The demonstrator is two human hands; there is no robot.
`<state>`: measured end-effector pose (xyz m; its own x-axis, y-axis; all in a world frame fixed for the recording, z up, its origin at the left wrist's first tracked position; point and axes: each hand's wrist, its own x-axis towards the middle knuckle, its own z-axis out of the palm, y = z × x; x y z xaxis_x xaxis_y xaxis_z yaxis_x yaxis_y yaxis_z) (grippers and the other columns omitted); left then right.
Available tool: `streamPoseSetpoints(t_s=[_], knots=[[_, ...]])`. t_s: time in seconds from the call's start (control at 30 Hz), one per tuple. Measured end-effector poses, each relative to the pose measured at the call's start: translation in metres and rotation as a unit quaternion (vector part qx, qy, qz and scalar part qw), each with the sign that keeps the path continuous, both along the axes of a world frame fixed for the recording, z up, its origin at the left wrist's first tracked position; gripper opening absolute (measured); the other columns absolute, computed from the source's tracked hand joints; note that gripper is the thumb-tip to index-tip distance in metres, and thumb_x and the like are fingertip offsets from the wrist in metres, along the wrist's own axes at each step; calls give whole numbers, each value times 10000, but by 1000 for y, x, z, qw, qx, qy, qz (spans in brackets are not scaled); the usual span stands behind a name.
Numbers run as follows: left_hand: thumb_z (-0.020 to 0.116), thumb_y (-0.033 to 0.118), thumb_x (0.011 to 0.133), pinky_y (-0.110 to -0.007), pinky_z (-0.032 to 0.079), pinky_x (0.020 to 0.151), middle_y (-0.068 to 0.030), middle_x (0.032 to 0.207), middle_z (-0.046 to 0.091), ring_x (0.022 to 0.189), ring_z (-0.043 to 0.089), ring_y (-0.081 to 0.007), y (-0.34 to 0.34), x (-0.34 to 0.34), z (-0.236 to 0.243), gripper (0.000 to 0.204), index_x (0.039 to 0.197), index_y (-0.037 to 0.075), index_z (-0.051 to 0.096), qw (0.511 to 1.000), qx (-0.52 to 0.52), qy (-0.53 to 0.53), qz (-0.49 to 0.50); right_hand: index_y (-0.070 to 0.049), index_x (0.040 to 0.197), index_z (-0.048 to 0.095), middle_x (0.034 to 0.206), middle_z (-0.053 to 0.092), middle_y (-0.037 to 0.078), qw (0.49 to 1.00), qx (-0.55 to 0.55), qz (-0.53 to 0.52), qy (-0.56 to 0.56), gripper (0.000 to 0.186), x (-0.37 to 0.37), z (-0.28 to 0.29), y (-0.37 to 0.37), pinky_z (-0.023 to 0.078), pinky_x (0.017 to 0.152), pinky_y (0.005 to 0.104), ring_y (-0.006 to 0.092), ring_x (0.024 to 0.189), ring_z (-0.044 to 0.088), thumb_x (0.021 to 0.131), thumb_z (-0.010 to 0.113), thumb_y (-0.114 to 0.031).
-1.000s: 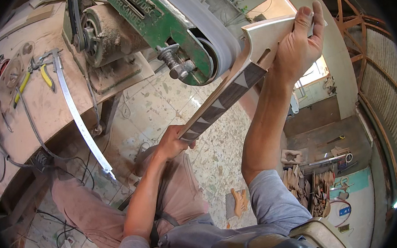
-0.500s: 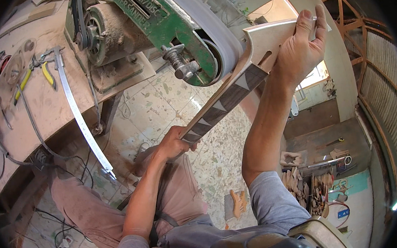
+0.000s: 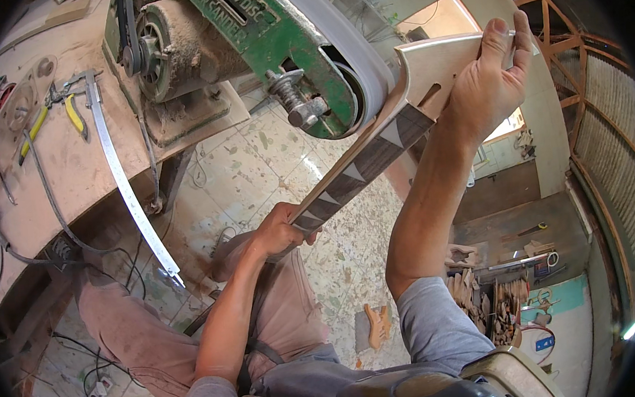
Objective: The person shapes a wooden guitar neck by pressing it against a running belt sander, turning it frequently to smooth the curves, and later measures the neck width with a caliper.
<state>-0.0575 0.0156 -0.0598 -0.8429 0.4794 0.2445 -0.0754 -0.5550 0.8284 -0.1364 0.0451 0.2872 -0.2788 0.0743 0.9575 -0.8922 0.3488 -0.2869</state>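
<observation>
Both my hands hold a guitar neck (image 3: 363,166) slantwise in front of the sander. It has a dark fingerboard with pale pointed inlays and a wide, light wooden headstock (image 3: 434,66). Closed around the neck's lower left end is my left hand (image 3: 281,230). My right hand (image 3: 487,66) grips the headstock's far right edge, thumb on the upper face and fingers partly hidden behind. The headstock's inner curve lies against or very close to the grey belt (image 3: 377,82) at the rounded end of the green belt sander (image 3: 277,60); exact contact cannot be told.
A dusty motor (image 3: 179,56) sits beside the sander on the workbench (image 3: 41,198). A caliper (image 3: 92,97), yellow-handled pliers (image 3: 76,117), cables and a long metal ruler (image 3: 131,198) overhanging the edge lie left. Wooden pieces (image 3: 501,307) are stacked at lower right.
The guitar neck's headstock and my right hand have shifted very slightly right in the picture, as has the sander. My grip looks the same.
</observation>
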Motion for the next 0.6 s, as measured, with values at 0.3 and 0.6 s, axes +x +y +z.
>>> streamPoseSetpoints(t_s=[0.3, 0.6], knots=[[586, -3, 599, -290, 466, 660, -31, 754, 700, 724, 595, -126, 0, 3, 4, 293, 858, -44, 718, 1000, 15, -12, -7, 14, 1426, 549, 1010, 714, 101, 1000, -5, 12, -28, 453, 2, 1, -3, 553, 699, 211, 105, 844, 673, 1039, 695, -171], [631, 23, 682, -289, 475, 693, -11, 761, 684, 739, 574, -102, 3, 12, 8, 259, 918, -36, 723, 998, -25, -9, 50, 5, 1356, 598, 1009, 678, 82, 996, 4, 70, -54, 340, 1, 3, -8, 577, 695, 238, 111, 850, 673, 1039, 663, -96]])
